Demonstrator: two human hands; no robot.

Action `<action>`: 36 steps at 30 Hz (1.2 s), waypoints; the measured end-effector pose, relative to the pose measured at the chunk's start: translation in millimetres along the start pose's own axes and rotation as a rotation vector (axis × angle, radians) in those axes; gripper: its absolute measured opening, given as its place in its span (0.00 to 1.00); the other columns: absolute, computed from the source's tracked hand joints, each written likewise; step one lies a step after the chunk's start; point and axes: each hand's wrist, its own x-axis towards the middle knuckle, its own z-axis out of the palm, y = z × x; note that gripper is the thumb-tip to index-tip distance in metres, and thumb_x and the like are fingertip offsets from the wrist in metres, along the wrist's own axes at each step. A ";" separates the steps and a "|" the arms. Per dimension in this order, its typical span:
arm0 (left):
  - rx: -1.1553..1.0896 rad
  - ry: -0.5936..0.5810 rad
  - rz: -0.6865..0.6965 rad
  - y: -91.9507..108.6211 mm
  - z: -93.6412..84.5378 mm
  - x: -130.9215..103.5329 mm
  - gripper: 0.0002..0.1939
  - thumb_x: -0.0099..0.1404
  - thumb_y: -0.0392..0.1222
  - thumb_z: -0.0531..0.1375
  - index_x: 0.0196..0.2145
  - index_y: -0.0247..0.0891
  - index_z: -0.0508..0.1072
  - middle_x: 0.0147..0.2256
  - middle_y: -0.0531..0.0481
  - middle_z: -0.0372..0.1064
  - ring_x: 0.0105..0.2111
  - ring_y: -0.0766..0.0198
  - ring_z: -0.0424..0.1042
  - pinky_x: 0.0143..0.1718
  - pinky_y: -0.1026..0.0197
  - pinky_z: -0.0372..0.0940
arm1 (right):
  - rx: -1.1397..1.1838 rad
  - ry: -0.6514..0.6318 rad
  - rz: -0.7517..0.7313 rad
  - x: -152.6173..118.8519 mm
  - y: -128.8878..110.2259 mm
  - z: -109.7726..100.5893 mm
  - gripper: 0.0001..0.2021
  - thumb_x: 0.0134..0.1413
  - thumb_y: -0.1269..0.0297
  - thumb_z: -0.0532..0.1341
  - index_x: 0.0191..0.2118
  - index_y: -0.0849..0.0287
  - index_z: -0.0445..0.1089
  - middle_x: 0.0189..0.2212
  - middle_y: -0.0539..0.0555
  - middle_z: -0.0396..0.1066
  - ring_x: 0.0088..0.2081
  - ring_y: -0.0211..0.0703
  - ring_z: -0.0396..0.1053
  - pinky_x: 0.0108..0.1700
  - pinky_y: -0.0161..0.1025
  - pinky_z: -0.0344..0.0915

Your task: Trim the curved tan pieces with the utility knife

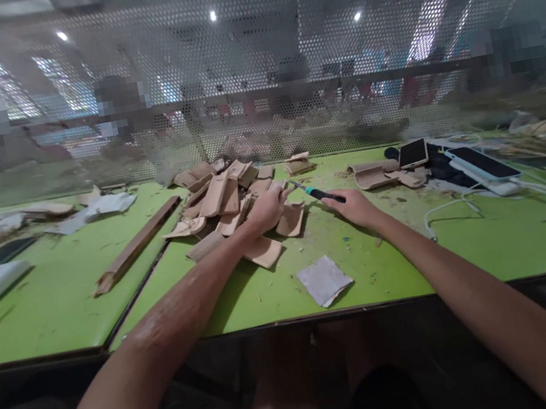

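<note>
My left hand is closed at the right side of a heap of curved tan pieces; what its fingers pinch is too small to make out. My right hand is wrapped round the black and teal handle of a slim tool. The tool's thin metal tip points left, close to the fingers of my left hand. Just below my left hand, a curved piece lies on the green table. Nearer the front edge is a crumpled grey-white square.
A long wooden strip lies left of the heap. Curved pieces, a phone and another dark-screened device with white cables are at the right. A perforated metal screen stands behind the table.
</note>
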 end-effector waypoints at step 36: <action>-0.266 -0.036 -0.054 0.9 -4.3 -2.3 0.22 0.75 0.49 0.43 0.24 0.41 0.62 0.18 0.52 0.64 0.19 0.64 0.64 0.27 0.61 0.58 | -0.010 0.078 0.012 -0.8 -1.2 -2.1 0.27 0.60 0.47 0.58 0.53 0.63 0.77 0.44 0.64 0.78 0.41 0.53 0.73 0.40 0.43 0.65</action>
